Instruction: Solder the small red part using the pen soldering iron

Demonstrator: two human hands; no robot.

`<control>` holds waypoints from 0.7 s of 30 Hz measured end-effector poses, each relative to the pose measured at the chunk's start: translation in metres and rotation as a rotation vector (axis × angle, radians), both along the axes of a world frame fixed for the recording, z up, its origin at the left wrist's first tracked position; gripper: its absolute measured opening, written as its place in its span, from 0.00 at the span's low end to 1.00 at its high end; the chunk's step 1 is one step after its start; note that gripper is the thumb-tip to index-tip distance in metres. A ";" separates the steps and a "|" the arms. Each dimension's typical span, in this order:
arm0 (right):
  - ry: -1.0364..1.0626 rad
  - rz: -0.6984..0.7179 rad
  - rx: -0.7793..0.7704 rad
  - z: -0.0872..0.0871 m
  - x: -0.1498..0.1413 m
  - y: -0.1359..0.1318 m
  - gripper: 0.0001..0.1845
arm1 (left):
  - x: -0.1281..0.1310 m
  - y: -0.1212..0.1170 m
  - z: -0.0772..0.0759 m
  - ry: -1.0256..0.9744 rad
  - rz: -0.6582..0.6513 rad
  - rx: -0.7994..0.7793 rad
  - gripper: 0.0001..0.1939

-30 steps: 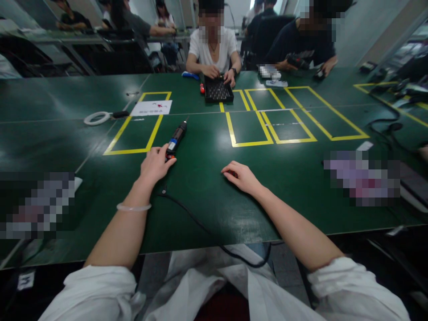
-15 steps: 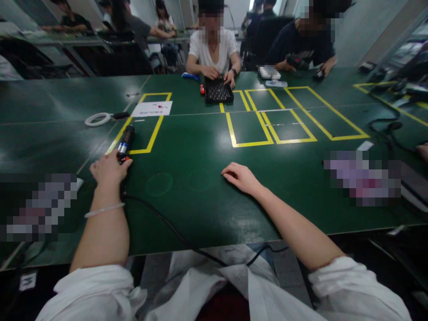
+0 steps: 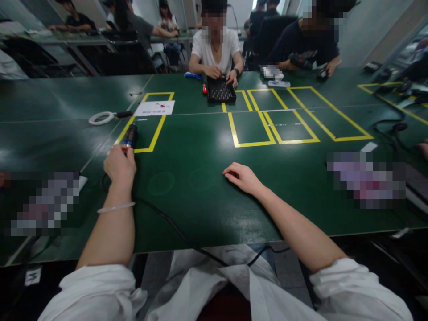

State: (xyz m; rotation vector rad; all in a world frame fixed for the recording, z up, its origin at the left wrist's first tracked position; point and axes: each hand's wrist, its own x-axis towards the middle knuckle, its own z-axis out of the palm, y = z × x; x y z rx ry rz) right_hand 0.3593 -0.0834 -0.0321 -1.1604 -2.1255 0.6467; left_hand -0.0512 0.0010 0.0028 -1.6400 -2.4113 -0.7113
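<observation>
My left hand (image 3: 120, 166) is closed around the near end of a black cylindrical tool (image 3: 131, 133) with a blue band and a bit of red by my fingers. The tool lies at the near left corner of a yellow tape outline (image 3: 157, 133), its far end pointing away from me. My hand hides its near part. On the green table (image 3: 187, 214), my right hand (image 3: 242, 177) rests on its side, fingers loosely curled, the thumb a little apart, with nothing visible in it. A black cable (image 3: 167, 221) runs from beside my left wrist toward my lap.
A white printed sheet (image 3: 155, 108) and a white ring-shaped coil (image 3: 101, 118) lie beyond my left hand. Across the table, a person handles a black tray of small parts (image 3: 220, 91). More tape outlines (image 3: 256, 144) mark the right side. Blurred-out objects lie at both sides.
My left hand has shifted slightly right, and its fingers have closed over the near end of the tool, covering more of it. My right hand stays in place.
</observation>
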 end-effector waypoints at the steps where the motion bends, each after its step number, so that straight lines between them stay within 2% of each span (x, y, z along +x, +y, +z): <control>1: 0.007 0.003 -0.003 0.000 0.000 0.000 0.07 | 0.013 -0.001 0.000 -0.078 -0.097 0.043 0.16; 3: 0.028 0.008 -0.004 0.000 -0.001 0.000 0.07 | 0.045 -0.004 -0.001 -0.311 -0.372 0.059 0.16; 5: 0.064 0.009 -0.008 0.001 -0.001 0.000 0.07 | 0.084 -0.011 -0.003 -0.532 -0.605 -0.022 0.17; 7: 0.126 0.006 -0.044 0.000 -0.001 0.000 0.07 | 0.123 -0.023 -0.003 -0.685 -0.779 -0.172 0.19; 9: 0.218 0.002 -0.123 -0.001 -0.002 0.001 0.08 | 0.155 -0.035 -0.003 -0.829 -0.893 -0.297 0.20; 11: 0.333 0.006 -0.221 -0.004 -0.003 0.002 0.11 | 0.178 -0.047 -0.001 -0.950 -0.931 -0.378 0.20; 14: 0.488 0.052 -0.343 -0.008 -0.005 0.003 0.15 | 0.196 -0.058 0.002 -1.037 -0.948 -0.464 0.19; 21: 0.652 0.100 -0.482 -0.007 -0.008 0.003 0.19 | 0.204 -0.068 -0.001 -1.082 -0.922 -0.494 0.17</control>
